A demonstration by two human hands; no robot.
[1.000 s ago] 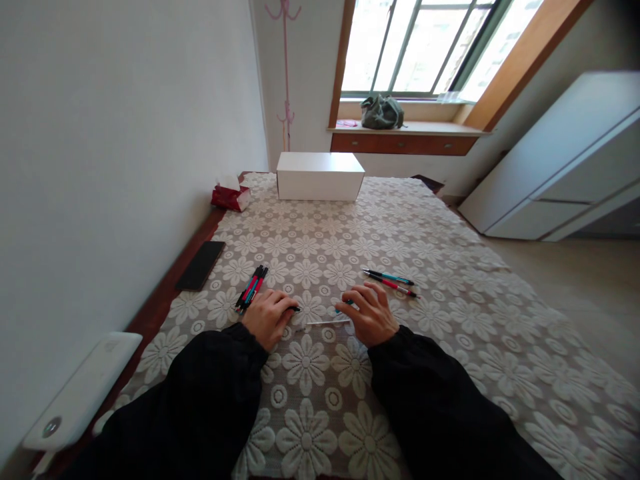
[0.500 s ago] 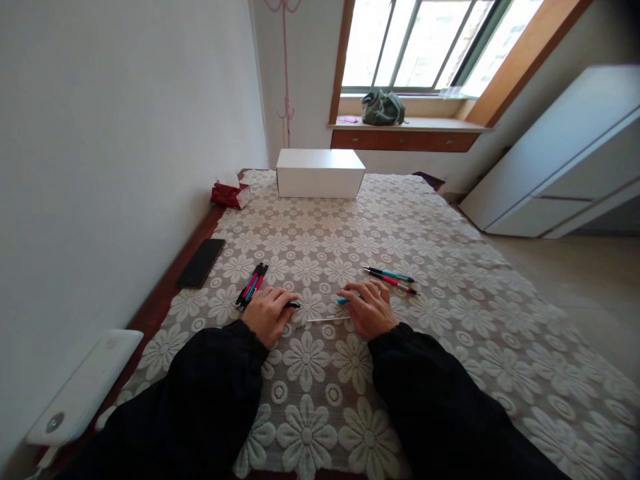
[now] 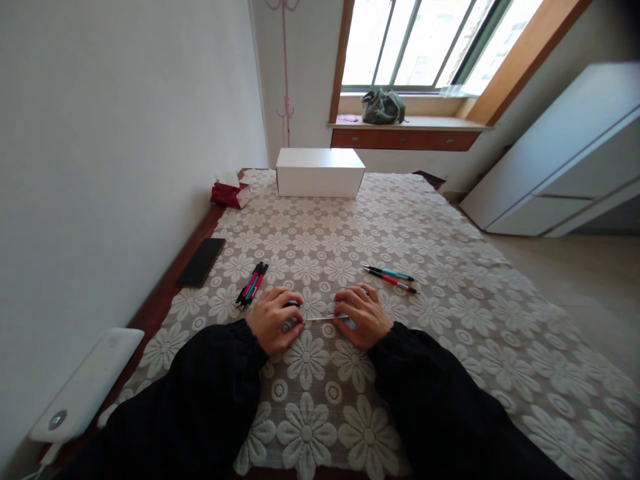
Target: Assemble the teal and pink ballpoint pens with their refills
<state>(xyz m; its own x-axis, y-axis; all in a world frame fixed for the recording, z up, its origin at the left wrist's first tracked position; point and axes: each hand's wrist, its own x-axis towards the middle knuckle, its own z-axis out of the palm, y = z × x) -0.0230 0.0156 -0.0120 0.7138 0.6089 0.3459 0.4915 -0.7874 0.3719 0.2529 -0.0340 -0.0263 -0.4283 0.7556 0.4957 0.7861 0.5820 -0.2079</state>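
Between my hands lies a thin white rod point(image 3: 320, 319), which looks like a pen refill. My left hand point(image 3: 273, 321) is closed, thumb and forefinger at the rod's left end; a black pen part point(image 3: 292, 304) shows under its fingers. My right hand point(image 3: 364, 316) has its fingers bent down over the rod's other end, and what else lies under that palm is mostly hidden. Beside my left hand rests a bundle of several black, red and teal pens point(image 3: 251, 285). Beyond my right hand are a teal-and-black pen point(image 3: 390, 273) and a red-and-black pen point(image 3: 393, 280).
A floral lace tablecloth point(image 3: 306, 437) covers the table. On the left are a black phone point(image 3: 201, 263), a red tissue pack point(image 3: 230, 194) and a white power strip-like device point(image 3: 87, 387) with a cable. A white box point(image 3: 320, 175) stands at the far end.
My right hand has moved slightly left and its fingers have come down over the rod; the blue piece at its fingertips is now hidden. My left fingers have reached the rod's left end.
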